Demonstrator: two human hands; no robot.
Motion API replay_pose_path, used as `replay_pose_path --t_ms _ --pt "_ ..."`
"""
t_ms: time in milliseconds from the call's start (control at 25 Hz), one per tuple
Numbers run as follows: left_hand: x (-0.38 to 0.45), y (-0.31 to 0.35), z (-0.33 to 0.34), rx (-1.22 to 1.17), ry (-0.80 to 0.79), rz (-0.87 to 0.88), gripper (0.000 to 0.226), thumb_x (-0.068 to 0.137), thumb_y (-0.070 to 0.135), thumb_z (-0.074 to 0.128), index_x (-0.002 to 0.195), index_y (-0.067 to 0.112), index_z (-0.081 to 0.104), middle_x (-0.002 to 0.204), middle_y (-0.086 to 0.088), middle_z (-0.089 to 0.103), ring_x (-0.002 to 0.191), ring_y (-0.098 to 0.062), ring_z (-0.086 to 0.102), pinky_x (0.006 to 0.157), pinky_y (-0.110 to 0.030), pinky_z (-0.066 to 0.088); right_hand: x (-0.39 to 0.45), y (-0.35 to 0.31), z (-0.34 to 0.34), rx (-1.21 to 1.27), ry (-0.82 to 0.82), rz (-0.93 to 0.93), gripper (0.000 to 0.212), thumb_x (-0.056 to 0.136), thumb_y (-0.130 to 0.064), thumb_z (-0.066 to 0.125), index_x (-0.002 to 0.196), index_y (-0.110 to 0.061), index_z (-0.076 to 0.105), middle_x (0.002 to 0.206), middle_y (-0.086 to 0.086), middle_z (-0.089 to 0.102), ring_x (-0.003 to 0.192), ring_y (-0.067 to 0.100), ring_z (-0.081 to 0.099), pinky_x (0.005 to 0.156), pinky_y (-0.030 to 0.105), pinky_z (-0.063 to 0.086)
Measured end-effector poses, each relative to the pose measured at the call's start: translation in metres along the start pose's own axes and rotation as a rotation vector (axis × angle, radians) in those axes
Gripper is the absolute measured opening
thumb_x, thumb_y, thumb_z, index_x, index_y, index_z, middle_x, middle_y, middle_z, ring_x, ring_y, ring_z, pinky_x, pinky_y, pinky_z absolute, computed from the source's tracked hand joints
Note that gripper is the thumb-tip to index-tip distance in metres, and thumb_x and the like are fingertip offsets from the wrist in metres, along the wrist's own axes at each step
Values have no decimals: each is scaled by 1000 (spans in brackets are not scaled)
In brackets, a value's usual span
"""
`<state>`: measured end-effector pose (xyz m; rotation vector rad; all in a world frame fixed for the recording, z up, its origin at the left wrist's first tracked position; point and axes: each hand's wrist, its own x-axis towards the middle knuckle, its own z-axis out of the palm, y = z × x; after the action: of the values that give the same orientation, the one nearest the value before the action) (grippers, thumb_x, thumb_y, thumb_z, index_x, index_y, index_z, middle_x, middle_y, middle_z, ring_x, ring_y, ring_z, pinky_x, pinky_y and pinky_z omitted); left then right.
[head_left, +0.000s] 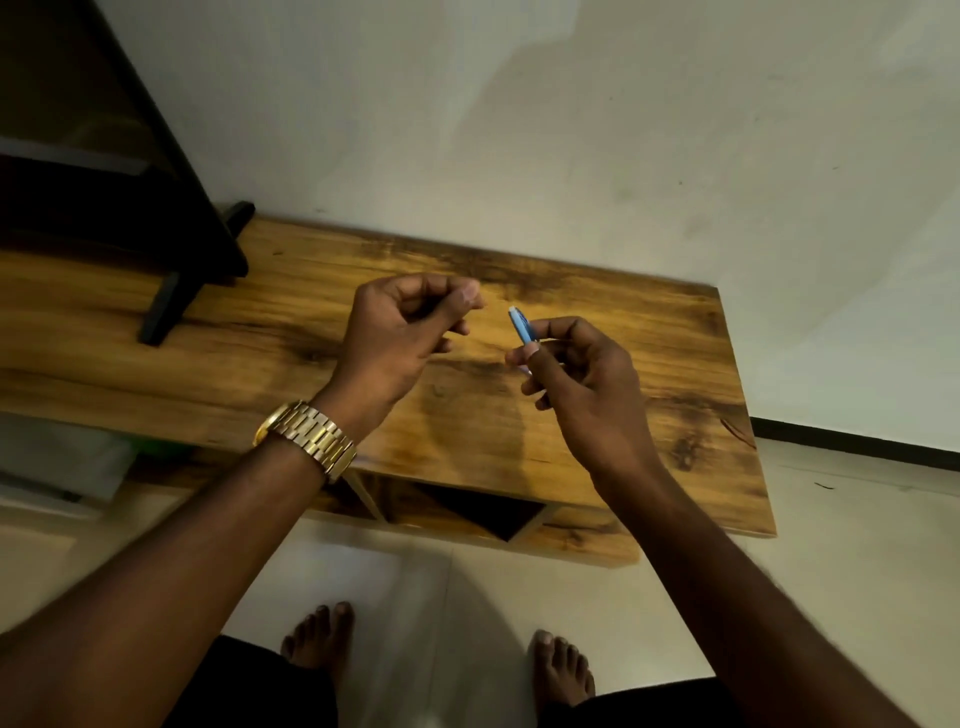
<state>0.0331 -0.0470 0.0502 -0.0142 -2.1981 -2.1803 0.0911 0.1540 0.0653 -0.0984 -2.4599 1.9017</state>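
1. The right hand (576, 374) holds a small blue stick (522, 326) with a white tip. The thumb and forefinger pinch its lower part, and the other fingers curl loosely behind it.
2. The blue stick stands up out of the top of that pinch. It tilts up and away toward the left hand, white end uppermost, and its bottom end just shows below the thumb.
3. The left hand (400, 332) is closed, with the fingers curled toward the palm and the thumb tip against the forefinger. Nothing can be seen held in it.
4. The two hands are near each other but apart. The stick's white tip sits in the gap, just beside the left thumb without touching it.
5. A gold watch (309, 439) sits on the left wrist, just behind that hand.
6. Both hands hover over a wooden cabinet top (649, 415), which extends beyond them on both sides.
7. An open compartment (483, 512) in the cabinet front lies below and between the wrists.
8. A black stand foot (166, 306) rests on the wood, well off to the outer side of the left hand.
9. A pale wall (571, 130) rises beyond the fingertips.
10. Two bare feet (319, 639) stand on a light tiled floor (857, 545), back toward the person, beneath the forearms.
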Motion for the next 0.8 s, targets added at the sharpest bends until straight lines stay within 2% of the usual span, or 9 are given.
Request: replay_pose_path --t_ms 120,240,360,480,640,800 --pt "-6 4 -3 -9 -96 37 11 100 25 79 108 20 84 103 1 88 81 -7 78 64 -22 62 -3 1 12 -111 -17 -52 15 109 -24 68 122 -25 74 98 -11 85 79 6 76 65 15 54" --pt "-10 5 -8 12 -114 45 12 101 19 78 109 13 83 103 -2 87 78 -8 76 63 -22 62 -3 0 20 -138 -14 -68 12 108 -24 69 119 -25 74 97 -10 85 79 10 76 65 13 55" --pt "-9 5 -13 71 -68 70 18 100 19 78 113 6 82 103 -4 86 81 -10 76 63 -25 63 -2 0 24 -144 -5 -93 13 109 -25 68 120 -24 74 96 -10 85 79 9 76 67 14 56" --pt "-9 6 -15 95 -65 63 18 100 21 79 113 10 83 99 -2 85 81 -8 77 63 -23 62 0 0 24 -145 9 -106 16 109 -27 67 123 -22 74 97 -9 84 79 8 77 70 18 59" --pt "-10 6 -14 150 -93 89 13 100 27 79 110 20 83 95 1 84 82 -8 77 64 -27 63 -2 1 21 -133 8 -103 17 110 -25 66 123 -20 74 98 -7 84 78 4 75 68 14 56" --pt "-8 3 -13 201 -107 99 18 100 32 78 112 20 84 97 1 85 86 -13 80 66 -29 64 -2 0 16 -128 14 -105 17 110 -25 67 123 -18 74 96 -6 84 76 1 73 66 12 53"
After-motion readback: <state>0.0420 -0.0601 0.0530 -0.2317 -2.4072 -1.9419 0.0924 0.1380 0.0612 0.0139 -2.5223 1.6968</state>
